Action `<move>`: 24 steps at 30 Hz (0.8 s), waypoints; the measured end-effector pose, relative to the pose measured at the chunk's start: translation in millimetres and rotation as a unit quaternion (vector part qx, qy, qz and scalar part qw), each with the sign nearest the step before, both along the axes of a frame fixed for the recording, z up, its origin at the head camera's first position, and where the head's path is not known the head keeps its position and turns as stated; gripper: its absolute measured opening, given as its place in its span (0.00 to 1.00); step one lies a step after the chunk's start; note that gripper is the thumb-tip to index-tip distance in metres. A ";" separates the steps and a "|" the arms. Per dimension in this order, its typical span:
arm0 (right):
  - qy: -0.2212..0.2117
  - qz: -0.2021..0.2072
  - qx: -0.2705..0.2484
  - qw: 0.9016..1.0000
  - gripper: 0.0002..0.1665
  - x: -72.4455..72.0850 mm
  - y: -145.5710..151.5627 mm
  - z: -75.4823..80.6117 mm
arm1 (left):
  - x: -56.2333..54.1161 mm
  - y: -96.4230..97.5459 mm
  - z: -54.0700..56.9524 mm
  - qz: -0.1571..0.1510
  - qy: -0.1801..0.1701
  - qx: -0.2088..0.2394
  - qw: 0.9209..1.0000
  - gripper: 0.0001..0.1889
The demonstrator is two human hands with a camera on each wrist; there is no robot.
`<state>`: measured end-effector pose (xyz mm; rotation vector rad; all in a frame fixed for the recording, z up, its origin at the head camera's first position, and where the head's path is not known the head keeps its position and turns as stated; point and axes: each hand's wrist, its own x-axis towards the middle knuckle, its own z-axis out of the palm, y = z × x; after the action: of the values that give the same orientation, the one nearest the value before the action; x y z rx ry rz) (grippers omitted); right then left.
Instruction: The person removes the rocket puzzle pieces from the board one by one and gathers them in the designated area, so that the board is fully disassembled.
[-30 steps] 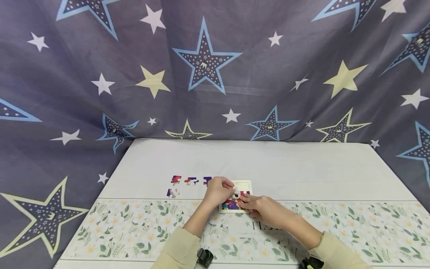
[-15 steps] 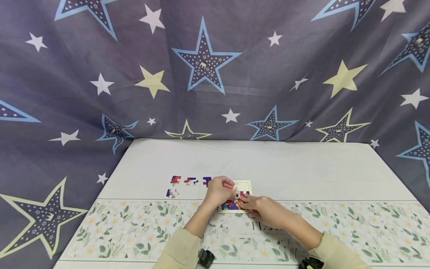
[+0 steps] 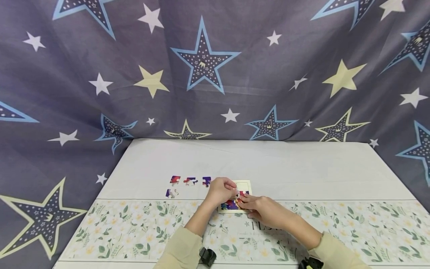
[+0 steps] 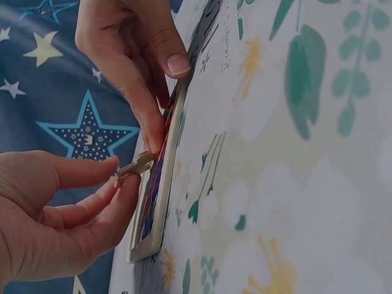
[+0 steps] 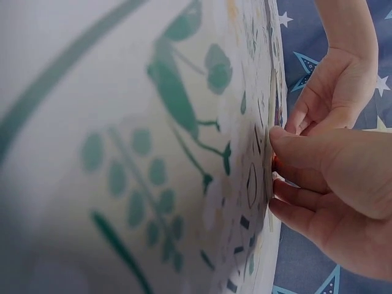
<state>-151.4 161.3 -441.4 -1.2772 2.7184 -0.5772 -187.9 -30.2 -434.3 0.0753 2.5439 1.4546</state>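
My left hand [image 3: 220, 191] pinches a jigsaw piece [image 4: 136, 166] between thumb and fingertips. The piece is tilted, its edge facing the left wrist camera, just above a shallow puzzle tray [image 3: 248, 185] with a pale rim. Red and purple jigsaw pieces [image 3: 231, 204] lie in the tray's near part; its upper part shows pale. My right hand [image 3: 265, 210] rests at the tray's right side. Its extended fingers [image 4: 151, 119] touch the pieces, and the index fingertip meets the held piece. The right thumb [image 4: 177, 64] lies by the tray's near edge. My hands hide part of the tray.
Loose jigsaw pieces lie left of the tray: a red one [image 3: 175, 180], a red-and-purple one [image 3: 190, 181], a purple one [image 3: 206, 181] and a white-and-purple one [image 3: 171, 193]. A floral cloth band [image 3: 134, 228] crosses the white table [image 3: 302, 168]. A star-patterned curtain [image 3: 255, 82] hangs behind.
The piece in my left hand has tilted, so less of its white face shows in the head view. My left hand has shifted slightly right. My right hand stays at the tray.
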 end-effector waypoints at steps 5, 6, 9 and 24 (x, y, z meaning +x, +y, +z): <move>-0.003 -0.002 -0.002 1.000 0.25 0.6 0.1 -0.3 | 0.3 -0.1 -1.2 0.002 -0.017 0.018 1.000 0.06; -0.004 -0.003 -0.002 1.000 0.25 0.7 0.1 -0.1 | 0.2 0.1 -2.0 0.002 -0.021 0.025 0.999 0.06; -0.006 -0.001 0.000 1.000 0.26 0.5 -0.4 0.6 | -0.1 0.2 -3.0 0.003 -0.028 0.037 0.999 0.05; -0.002 0.005 -0.001 1.000 0.27 0.6 -0.2 1.5 | -1.3 -7.8 -1.8 0.025 -0.032 0.057 0.998 0.06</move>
<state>-150.9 161.1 -439.9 -1.2874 2.7070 -0.5820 -189.2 -38.0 -436.1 -0.0184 2.4281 1.5929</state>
